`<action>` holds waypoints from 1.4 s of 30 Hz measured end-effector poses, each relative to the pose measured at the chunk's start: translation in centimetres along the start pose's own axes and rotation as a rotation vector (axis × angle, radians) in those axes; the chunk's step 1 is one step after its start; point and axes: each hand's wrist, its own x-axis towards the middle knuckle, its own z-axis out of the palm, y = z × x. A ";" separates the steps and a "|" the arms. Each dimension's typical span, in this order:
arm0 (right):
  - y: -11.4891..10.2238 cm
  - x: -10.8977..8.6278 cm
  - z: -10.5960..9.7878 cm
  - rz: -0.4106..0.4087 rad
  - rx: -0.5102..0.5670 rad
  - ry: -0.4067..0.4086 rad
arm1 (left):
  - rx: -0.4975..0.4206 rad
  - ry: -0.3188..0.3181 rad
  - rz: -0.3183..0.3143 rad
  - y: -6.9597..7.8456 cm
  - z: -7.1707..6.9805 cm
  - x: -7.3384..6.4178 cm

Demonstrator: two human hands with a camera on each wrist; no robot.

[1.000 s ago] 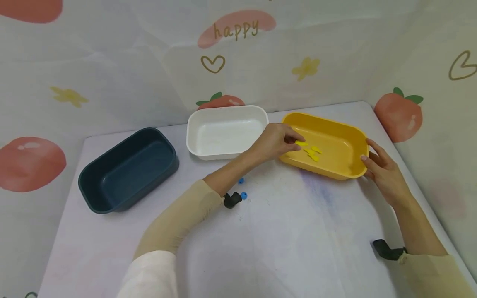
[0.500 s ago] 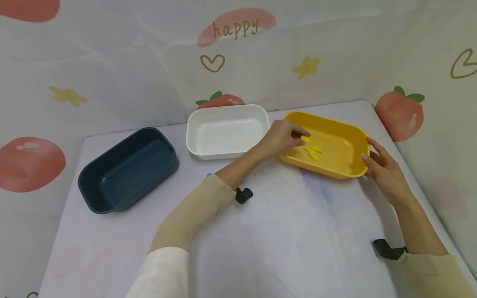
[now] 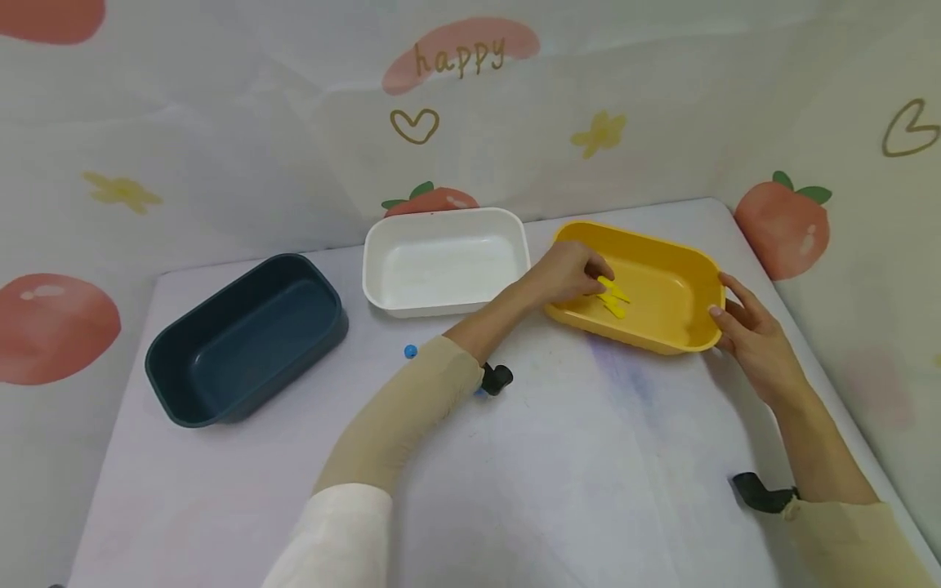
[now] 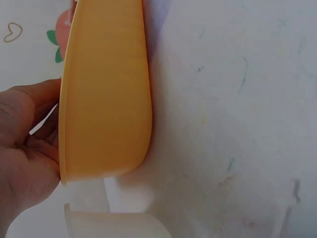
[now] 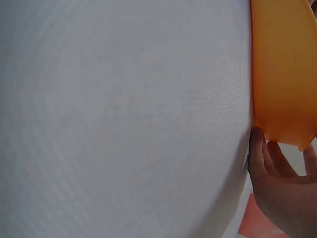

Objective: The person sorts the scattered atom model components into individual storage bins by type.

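Note:
A yellow tub stands at the table's back right, with several small bright yellow pieces lying at its left end. Over that end, my left hand reaches in and pinches one small yellow piece low down, close against the others. What kind of piece it is, I cannot tell. In the left wrist view the tub's outer wall hides the fingertips. My right hand grips the tub's right end, thumb at the rim; the right wrist view shows its fingers against the tub's end.
Left of the yellow tub is a white tub, and farther left a dark teal tub. Two blue beads lie on the table: one bead beside the left sleeve, another bead partly hidden by the black wrist device.
My left hand has moved slightly right, deeper into the yellow tub, bringing its yellow piece down to the others. One blue bead has come out from behind the left forearm. The right hand stays put.

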 end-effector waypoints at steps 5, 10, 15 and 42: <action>0.0 -0.1 0.0 0.005 0.021 0.006 | -0.010 -0.049 -0.002 0.3 0.8 1.0; 0.0 0.0 0.1 0.010 0.006 0.007 | -0.014 -0.100 -0.028 0.5 1.4 1.5; -0.1 -0.2 0.0 0.012 -0.034 0.008 | 0.040 -0.144 -0.060 0.6 1.9 1.8; -0.4 -0.3 0.2 0.004 0.001 -0.001 | 0.002 -0.162 -0.191 0.7 3.0 2.1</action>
